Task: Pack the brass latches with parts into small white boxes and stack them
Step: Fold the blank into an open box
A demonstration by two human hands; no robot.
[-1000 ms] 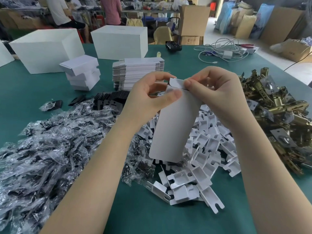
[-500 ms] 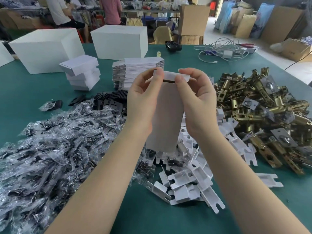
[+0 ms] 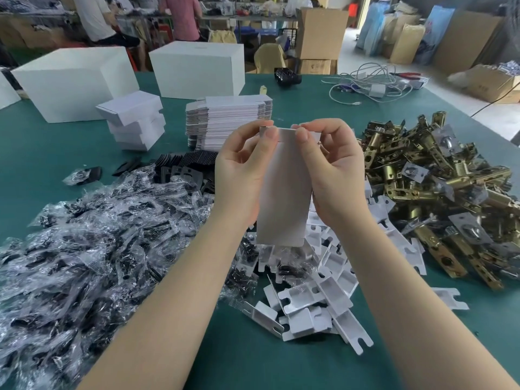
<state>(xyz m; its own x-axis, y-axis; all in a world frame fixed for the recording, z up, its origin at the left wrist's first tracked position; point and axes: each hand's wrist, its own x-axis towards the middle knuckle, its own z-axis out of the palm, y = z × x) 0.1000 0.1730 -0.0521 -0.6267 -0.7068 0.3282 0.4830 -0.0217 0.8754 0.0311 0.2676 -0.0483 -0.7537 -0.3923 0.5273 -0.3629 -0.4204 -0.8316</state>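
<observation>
On the green table (image 3: 281,370) we see bagged parts (image 3: 84,249) left, brass latches (image 3: 439,192) right. Our left hand (image 3: 239,175) and right hand (image 3: 334,175) pinch an upright small white box (image 3: 284,198) above white inserts (image 3: 318,305), long axis vertical.

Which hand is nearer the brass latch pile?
Right. The right hand grips the small box just left of the latch pile; the left hand holds the box's other side, farther away.
</observation>
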